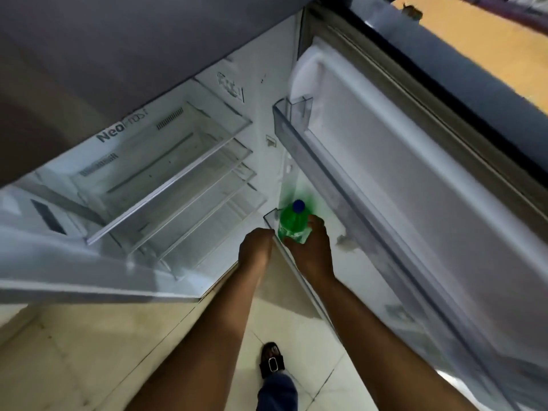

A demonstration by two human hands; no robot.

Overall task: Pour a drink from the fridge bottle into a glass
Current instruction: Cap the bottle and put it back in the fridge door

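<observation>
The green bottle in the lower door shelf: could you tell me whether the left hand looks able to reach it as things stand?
Probably yes. The left hand rests at the door shelf's rim right beside the green bottle, with nothing between them but the rim; the right hand already grips the bottle.

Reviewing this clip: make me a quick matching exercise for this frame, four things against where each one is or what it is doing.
Things:
1. green bottle
2. right hand
3. left hand
4. sandalled foot

Places or states:
A. on the tiled floor below the arms
B. grips the bottle's body
C. rests at the edge of the lower door bin
D. stands in the lower door bin, blue cap up

Pairs: 1-D, 2-B, 3-C, 4-A
</observation>
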